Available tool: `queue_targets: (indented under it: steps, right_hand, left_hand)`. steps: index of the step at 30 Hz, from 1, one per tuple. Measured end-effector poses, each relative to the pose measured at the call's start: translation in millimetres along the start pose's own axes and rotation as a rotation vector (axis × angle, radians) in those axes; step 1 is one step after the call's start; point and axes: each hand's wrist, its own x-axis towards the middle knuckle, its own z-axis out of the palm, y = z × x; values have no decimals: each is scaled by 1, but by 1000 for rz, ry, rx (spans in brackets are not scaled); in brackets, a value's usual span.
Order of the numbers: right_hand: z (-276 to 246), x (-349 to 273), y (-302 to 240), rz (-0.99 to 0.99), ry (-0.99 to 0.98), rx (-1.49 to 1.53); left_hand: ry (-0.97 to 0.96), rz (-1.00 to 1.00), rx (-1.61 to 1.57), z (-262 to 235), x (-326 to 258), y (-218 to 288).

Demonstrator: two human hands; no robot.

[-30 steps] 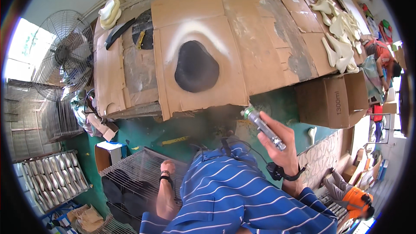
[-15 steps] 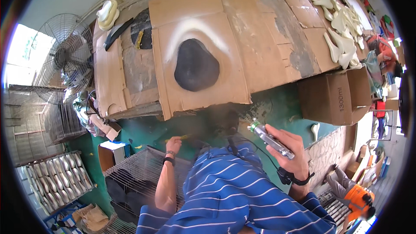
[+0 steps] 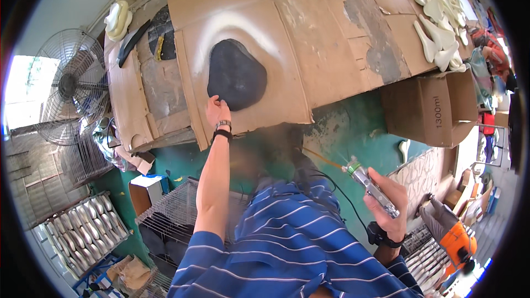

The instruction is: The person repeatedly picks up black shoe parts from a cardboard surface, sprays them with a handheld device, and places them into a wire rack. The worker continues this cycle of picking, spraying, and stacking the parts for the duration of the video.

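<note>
In the head view, the black pad point(image 3: 236, 74) lies on cardboard point(image 3: 281, 96) over the table point(image 3: 381, 58). The left hand point(image 3: 218, 112) is at its near-left edge, fingers bent — whether pinching, I cannot tell. The right hand point(image 3: 393, 197) — fingers wrapped round — holds a green-tipped metal tool point(image 3: 373, 186).

At eleven o'clock in your view, the black pad point(image 3: 237, 72) looks matt, its cardboard sheet point(image 3: 282, 91) dull brown paper. At four, your tool point(image 3: 373, 189) is shiny silver metal; at six, your shirt point(image 3: 287, 234) is matt cloth; at two, the cream pieces point(image 3: 440, 36) look smooth.
</note>
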Motion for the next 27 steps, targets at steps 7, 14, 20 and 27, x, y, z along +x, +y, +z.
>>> queue_targets:
  steps: [7, 14, 20, 27]
  right_hand:
    - [-17, 8, 23, 17, 14, -5]
    - [-23, 29, 45, -58, 9, 13]
    - [-22, 47, 53, -91, -48, 74]
    - [-20, 55, 55, -132, -60, 100]
  left_hand:
    - [17, -47, 223, -7, -4, 38]
    - [210, -281, -237, 0, 6, 42]
    - [-95, -955, -1367, 8, 51, 46]
    - [-160, -491, -1753, -71, 97, 145]
